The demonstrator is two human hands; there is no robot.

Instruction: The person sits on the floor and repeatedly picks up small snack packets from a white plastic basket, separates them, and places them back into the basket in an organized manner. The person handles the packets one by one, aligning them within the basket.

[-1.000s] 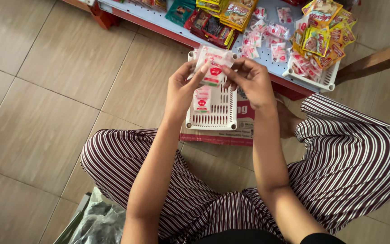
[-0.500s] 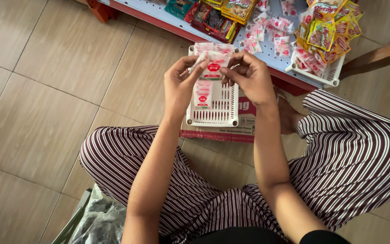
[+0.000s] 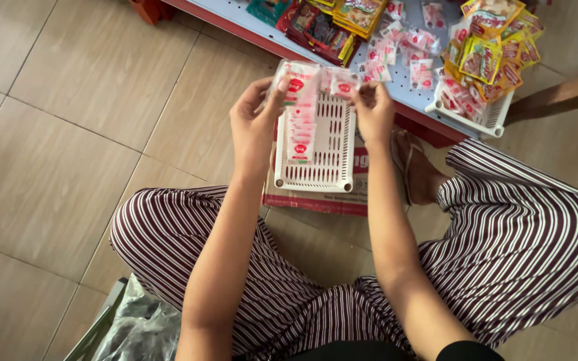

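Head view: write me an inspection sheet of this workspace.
Surface: tiled floor; flat cardboard box under the white basket.
Job's things: strip of red-and-white sachets held above the basket, hanging into it.
Clutter: plastic bag by the knee.
Hands: left hand and right hand both pinch the strip's top.
Cables: nothing seen.
Surroundings: low shelf with snack packets and a second basket.
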